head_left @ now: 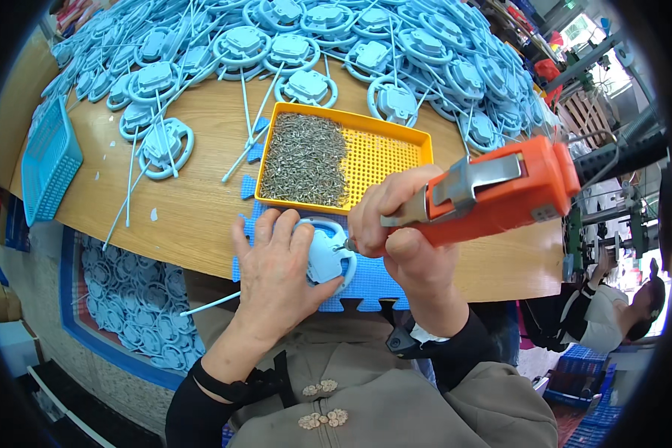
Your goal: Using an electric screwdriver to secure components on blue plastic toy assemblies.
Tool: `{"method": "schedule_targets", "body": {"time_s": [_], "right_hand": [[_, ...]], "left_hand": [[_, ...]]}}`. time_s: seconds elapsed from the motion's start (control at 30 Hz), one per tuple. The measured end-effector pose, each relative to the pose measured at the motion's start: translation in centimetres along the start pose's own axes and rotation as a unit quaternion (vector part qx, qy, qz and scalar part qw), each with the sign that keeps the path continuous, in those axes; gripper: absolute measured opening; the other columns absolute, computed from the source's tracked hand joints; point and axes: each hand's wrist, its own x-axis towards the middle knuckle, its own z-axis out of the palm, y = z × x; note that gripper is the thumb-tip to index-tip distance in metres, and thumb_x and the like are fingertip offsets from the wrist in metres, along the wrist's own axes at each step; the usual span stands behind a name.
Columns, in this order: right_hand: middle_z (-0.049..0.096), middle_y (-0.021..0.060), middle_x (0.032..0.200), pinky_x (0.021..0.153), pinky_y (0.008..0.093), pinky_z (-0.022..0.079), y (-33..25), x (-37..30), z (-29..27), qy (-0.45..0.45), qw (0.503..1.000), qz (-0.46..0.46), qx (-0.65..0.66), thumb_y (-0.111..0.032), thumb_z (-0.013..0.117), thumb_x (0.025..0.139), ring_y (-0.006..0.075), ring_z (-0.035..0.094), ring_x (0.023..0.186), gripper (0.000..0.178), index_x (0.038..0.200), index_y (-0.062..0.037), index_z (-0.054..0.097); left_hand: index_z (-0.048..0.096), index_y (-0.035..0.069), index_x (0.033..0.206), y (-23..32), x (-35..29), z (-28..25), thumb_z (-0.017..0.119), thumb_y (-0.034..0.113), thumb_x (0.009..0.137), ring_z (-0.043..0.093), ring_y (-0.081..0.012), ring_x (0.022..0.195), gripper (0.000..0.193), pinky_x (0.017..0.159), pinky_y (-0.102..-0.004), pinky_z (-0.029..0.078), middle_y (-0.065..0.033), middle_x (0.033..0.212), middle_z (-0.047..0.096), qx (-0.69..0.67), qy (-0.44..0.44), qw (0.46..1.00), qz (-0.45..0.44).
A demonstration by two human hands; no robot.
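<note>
A light blue ring-shaped plastic part with a boxy centre lies on a blue foam mat. My left hand grips it from the left, fingers over its far side and thumb at its near edge. A thin blue rod sticks out below that hand. My right hand is wrapped round an orange electric screwdriver with a metal clip. Its tip end points at the part's right side; the exact contact is partly hidden by my fingers. Just beyond, a yellow tray holds many small screws.
A large heap of similar blue parts covers the table's far side. A blue basket stands at the left edge. Below left, a bin holds more blue parts. Another person is at the far right.
</note>
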Motion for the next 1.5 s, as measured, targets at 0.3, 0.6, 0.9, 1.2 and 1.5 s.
{"method": "schedule_targets", "body": {"time_s": [0.3,0.6,0.9,1.2,1.5], "right_hand": [[0.054,0.0078,0.064,0.053,0.0316,0.046,0.4,-0.3,1.0,0.001,0.999,0.025,-0.025,-0.026,0.08,0.076,0.018,0.053,0.054,0.042,0.091,-0.0041,0.048],[0.051,0.0012,0.065,0.049,0.0289,0.042,-0.7,0.8,-0.7,-0.037,0.996,0.004,0.081,-0.048,0.068,0.084,0.0138,0.051,0.053,0.046,0.096,-0.009,0.049],[0.047,0.0002,0.068,0.058,0.0278,0.04,-0.3,3.9,-4.1,0.043,0.997,-0.07,0.001,-0.052,0.065,0.085,0.0113,0.047,0.057,0.049,0.099,-0.008,0.048],[0.054,0.0084,0.073,0.051,0.0295,0.041,0.2,4.9,-7.8,0.085,0.992,-0.091,0.021,-0.031,0.071,0.085,0.0173,0.052,0.061,0.041,0.105,-0.0039,0.048],[0.055,0.0062,0.071,0.054,0.0287,0.045,3.1,7.5,-10.7,0.203,0.969,-0.14,0.023,-0.014,0.072,0.083,0.0162,0.055,0.059,0.027,0.095,-0.003,0.051]], "left_hand": [[0.056,0.003,0.103,-0.4,0.1,0.1,0.083,0.037,0.057,0.043,-0.033,0.116,0.063,0.1,-0.0617,0.024,-0.0137,0.114,0.051,-0.011,0.0,1.0,0.006],[0.056,0.005,0.105,-2.7,-4.2,-4.5,0.081,0.039,0.057,0.043,-0.0328,0.117,0.064,0.101,-0.0599,0.024,-0.0122,0.115,0.05,0.016,-0.051,0.998,-0.015],[0.045,0.007,0.135,-15.6,0.2,-10.9,0.083,0.032,0.06,0.04,-0.0417,0.125,0.087,0.101,-0.0506,0.033,-0.0219,0.139,0.039,0.123,0.065,0.985,-0.098],[0.035,0.021,0.145,-26.0,17.0,-8.3,0.075,0.029,0.068,0.033,-0.0432,0.132,0.087,0.107,-0.0518,0.031,-0.0251,0.146,0.03,0.257,0.037,0.942,-0.214],[0.038,0.018,0.143,-22.4,12.4,-8.2,0.054,-0.006,0.065,0.033,-0.0414,0.133,0.084,0.111,-0.0438,0.029,-0.0224,0.145,0.033,0.165,-0.008,0.986,-0.04]]}}
